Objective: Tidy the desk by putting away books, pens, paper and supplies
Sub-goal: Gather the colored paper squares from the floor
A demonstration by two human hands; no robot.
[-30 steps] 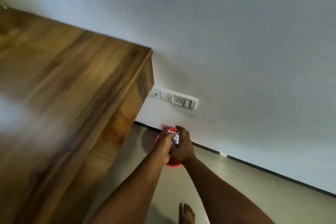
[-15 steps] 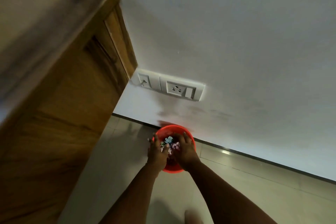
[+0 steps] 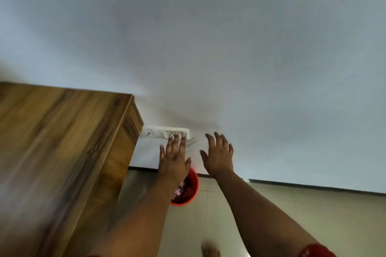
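Both my arms stretched forward; left hand (image 3: 173, 161) and right hand (image 3: 218, 155) flat, fingers spread, holding nothing.

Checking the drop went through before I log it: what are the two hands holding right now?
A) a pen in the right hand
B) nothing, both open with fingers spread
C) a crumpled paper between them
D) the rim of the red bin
B: the left hand and right hand are raised with fingers spread, empty, above the red bin.
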